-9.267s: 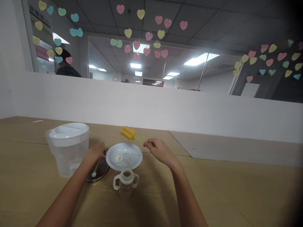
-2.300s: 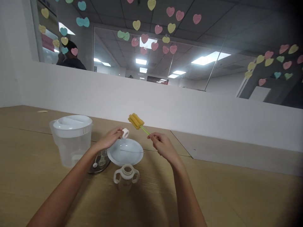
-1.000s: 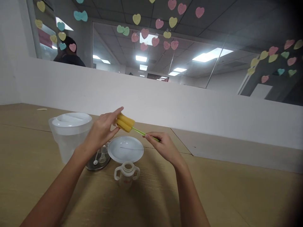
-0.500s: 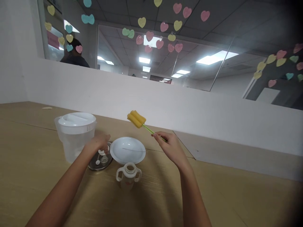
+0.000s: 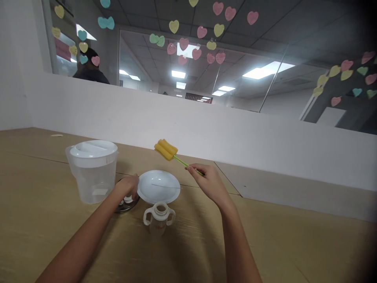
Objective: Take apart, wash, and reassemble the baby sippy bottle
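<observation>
My right hand [image 5: 207,179] is closed around the thin green handle of a yellow sponge bottle brush [image 5: 165,149], holding the sponge head up above the table. My left hand [image 5: 128,186] reaches down over a round metal tray [image 5: 126,208], its fingers curled beside the rim of a white bowl [image 5: 159,186]. What those fingers grip, if anything, is hidden. Small white parts [image 5: 129,199] lie on the tray, half covered by the hand. In front of the bowl stands an uncapped baby bottle [image 5: 159,220] with two side handles.
Left of the tray stands a clear plastic pitcher [image 5: 96,184] with a white lid. A white wall [image 5: 176,122] and a window with heart-shaped notes rise behind the table [image 5: 35,204]. Beyond the glass a person [image 5: 90,70] is partly visible.
My left hand has lowered onto the tray and shifted slightly right, now covering more of the small parts. The right hand with the brush has stayed nearly still.
</observation>
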The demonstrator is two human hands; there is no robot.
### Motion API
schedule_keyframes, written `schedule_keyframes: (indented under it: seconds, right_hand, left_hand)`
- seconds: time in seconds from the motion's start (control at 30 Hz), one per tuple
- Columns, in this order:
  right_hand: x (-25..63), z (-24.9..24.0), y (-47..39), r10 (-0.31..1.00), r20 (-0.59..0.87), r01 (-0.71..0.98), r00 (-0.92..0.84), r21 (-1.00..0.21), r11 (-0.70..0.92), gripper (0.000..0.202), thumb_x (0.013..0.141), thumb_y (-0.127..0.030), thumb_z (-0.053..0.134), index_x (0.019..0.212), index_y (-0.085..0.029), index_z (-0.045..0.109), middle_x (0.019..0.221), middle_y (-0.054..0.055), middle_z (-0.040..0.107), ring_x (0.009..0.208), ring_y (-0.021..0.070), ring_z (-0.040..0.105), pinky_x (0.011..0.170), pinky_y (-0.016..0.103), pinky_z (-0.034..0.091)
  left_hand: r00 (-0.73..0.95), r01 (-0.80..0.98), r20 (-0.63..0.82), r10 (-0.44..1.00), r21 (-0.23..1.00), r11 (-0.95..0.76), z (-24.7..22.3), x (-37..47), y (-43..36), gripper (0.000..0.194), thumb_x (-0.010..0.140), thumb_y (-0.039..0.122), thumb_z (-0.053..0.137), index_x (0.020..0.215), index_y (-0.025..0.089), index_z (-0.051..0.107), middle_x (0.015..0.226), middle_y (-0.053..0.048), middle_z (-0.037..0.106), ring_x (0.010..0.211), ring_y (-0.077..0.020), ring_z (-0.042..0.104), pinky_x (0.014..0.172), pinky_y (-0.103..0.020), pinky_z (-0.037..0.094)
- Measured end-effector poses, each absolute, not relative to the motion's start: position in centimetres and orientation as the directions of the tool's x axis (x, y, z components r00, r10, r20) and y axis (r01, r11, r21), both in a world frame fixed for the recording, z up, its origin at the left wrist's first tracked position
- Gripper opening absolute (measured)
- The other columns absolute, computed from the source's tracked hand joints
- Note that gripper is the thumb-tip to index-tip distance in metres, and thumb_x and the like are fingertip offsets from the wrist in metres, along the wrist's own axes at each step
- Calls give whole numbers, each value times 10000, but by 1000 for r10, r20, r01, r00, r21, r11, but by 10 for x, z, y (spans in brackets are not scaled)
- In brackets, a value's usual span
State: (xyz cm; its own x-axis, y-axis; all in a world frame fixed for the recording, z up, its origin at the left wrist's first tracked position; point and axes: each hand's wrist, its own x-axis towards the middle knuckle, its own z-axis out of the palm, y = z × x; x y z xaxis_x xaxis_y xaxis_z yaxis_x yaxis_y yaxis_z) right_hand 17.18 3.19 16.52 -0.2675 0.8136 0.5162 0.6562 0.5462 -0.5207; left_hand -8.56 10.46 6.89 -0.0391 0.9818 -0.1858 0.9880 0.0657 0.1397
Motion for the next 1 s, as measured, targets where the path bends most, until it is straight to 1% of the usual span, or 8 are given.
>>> schedule_keyframes:
  seconds: [0.13, 0.27, 0.4, 0.47, 0.57, 0.73, 0.9, 1.0]
  right_hand:
    - [172, 166, 32, 814, 519, 656, -261, -523, 544, 373, 850, -398, 418, 814, -151, 695, 667, 4, 609, 560, 111, 425, 538, 230, 312]
    - [173, 166, 33, 809, 527, 657, -261, -517, 549, 386, 845, -408, 415, 813, -147, 697, 625, -1, 583, 537, 105, 410, 525, 227, 304]
    - [175, 167, 31, 802, 538, 661, -261, -506, 554, 384, 845, -410, 414, 790, -152, 693, 614, -3, 568, 535, 104, 405, 519, 225, 298]
    - [177, 167, 30, 799, 544, 666, -256, -500, 553, 384, 846, -410, 412, 790, -154, 693, 617, -3, 569, 536, 104, 406, 519, 225, 298]
    - [177, 169, 28, 796, 552, 667, -247, -499, 553, 380, 847, -405, 412, 798, -153, 693, 652, 5, 595, 552, 108, 428, 527, 223, 310]
    - [179, 170, 26, 791, 560, 667, -246, -495, 557, 390, 850, -415, 405, 799, -156, 692, 640, -1, 582, 544, 105, 413, 513, 222, 301]
    - [179, 171, 24, 791, 561, 651, -243, -511, 562, 389, 848, -412, 402, 783, -155, 687, 637, 3, 583, 542, 105, 417, 512, 223, 302]
    - [178, 172, 23, 794, 560, 641, -236, -524, 560, 371, 846, -401, 412, 775, -160, 685, 656, 3, 599, 556, 107, 440, 525, 221, 313]
  left_hand:
    - [-59, 990, -196, 979, 114, 82, 65, -83, 108, 822, 359, 153, 792, 1130, 83, 517, 1065, -254, 628, 940, -343, 626, 683, -336, 495]
    - [-40, 997, -158, 987, 59, 50, 89, -83, 91, 724, 388, 159, 787, 1076, 118, 566, 1053, -221, 641, 950, -362, 613, 722, -384, 486]
    - [85, 994, 5, 996, 63, -85, 125, -69, 49, 468, 720, 290, 575, 1176, 205, 512, 1168, -126, 603, 1066, -279, 566, 815, -351, 444]
    - [288, 936, 103, 952, 182, -303, 132, -54, 27, 472, 800, 379, 473, 1242, 213, 466, 1152, -96, 612, 1043, -238, 575, 831, -326, 433]
    - [505, 817, 166, 847, 224, -532, 120, -29, 6, 577, 767, 498, 493, 1264, 209, 448, 1157, -87, 597, 1025, -251, 568, 820, -341, 440]
    - [597, 765, 255, 760, 105, -636, 70, -14, 8, 354, 722, 373, 580, 1026, 191, 592, 979, -80, 631, 932, -262, 565, 811, -386, 441]
    - [472, 715, 323, 821, 404, -570, 35, -28, 15, 763, 573, 363, 723, 1258, 210, 425, 1121, -69, 584, 1028, -239, 509, 878, -350, 427]
    - [402, 718, 290, 869, 489, -495, 26, -32, 11, 732, 487, 397, 770, 1151, 199, 533, 1048, -58, 615, 971, -242, 542, 855, -341, 431]
